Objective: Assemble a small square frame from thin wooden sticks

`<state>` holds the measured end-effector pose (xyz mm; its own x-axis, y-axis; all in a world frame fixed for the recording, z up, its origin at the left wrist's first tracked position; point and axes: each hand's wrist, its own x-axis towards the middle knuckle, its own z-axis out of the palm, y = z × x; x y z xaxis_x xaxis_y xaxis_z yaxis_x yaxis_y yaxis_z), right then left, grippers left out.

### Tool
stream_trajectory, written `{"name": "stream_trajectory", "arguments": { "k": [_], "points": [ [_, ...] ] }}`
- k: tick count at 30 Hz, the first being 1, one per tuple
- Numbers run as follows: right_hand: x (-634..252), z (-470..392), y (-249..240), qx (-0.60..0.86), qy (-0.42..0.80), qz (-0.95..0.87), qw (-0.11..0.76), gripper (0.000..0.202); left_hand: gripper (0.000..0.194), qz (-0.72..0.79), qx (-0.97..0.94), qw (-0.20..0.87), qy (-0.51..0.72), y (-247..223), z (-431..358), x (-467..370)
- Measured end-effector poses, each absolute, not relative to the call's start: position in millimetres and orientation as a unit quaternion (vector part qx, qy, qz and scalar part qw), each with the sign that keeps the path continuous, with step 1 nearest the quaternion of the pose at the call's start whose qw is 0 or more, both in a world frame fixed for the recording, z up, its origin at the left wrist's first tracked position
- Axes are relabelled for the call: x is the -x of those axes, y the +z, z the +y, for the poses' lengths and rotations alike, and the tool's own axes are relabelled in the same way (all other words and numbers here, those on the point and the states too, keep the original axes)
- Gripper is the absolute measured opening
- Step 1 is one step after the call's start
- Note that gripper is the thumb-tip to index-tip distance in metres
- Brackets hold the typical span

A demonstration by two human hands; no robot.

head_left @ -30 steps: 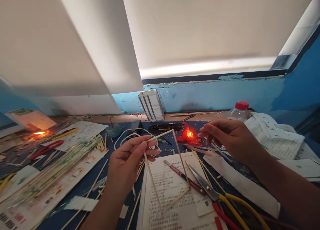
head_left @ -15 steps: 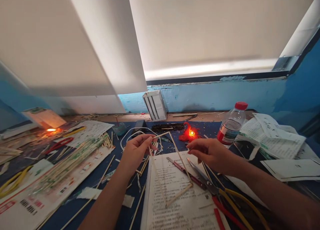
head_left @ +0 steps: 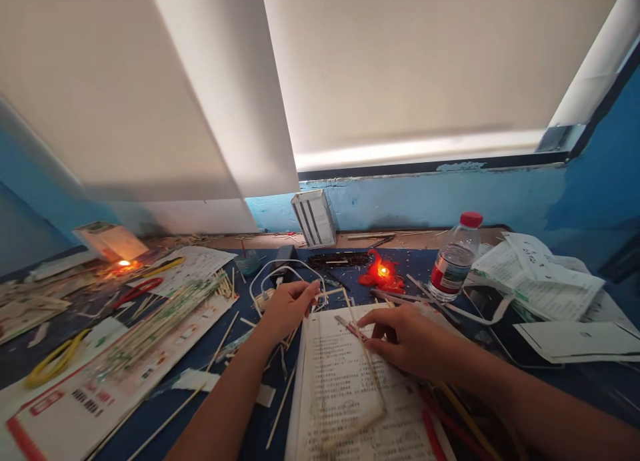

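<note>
On printed paper (head_left: 345,381), thin rectangular stick frame (head_left: 373,374)

The printed sheet (head_left: 345,381) and the bottle (head_left: 453,261) label carry print too small to read.

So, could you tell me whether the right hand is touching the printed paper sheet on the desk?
Touching. The head view shows the right hand lying palm down with its fingers flat on the printed paper sheet, no gap visible beneath them.

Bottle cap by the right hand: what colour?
Red. The bottle cap shows clearly in the head view.
</note>
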<state>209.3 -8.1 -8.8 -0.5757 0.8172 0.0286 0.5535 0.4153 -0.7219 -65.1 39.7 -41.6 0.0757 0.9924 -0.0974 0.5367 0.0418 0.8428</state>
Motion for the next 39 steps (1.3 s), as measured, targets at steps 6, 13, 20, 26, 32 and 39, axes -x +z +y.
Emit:
{"name": "stream_trajectory", "arguments": {
  "k": [6,13,20,26,32,39],
  "points": [
    [-207.5,-6.8,-18.7,0.461,0.252,-0.839,0.139,0.011,0.038,0.585,-0.704,0.319,0.245,-42.0,32.0,60.0],
    [-208.7,-5.5,-37.4,0.464,0.156,-0.868,0.084,0.009,0.052,0.551,-0.750,0.270,0.247,-34.7,25.7,61.7],
    [-203.8,-5.3,-44.3,0.509,0.096,-0.852,0.072,0.021,0.048,0.530,-0.769,0.278,0.224,-25.0,22.1,58.1],
    [-210.0,-4.3,-35.3,0.483,0.123,-0.866,0.043,0.027,0.032,0.525,-0.772,0.298,0.198,-20.4,19.5,57.3],
    [-214.6,2.4,-19.3,0.473,0.162,-0.862,0.086,0.018,0.037,0.567,-0.747,0.301,0.175,-14.7,22.8,81.2],
    [-196.9,21.7,-25.5,0.448,0.200,-0.854,0.174,0.028,0.029,0.559,-0.724,0.386,0.119,-17.1,25.3,97.8]
  ]
}}
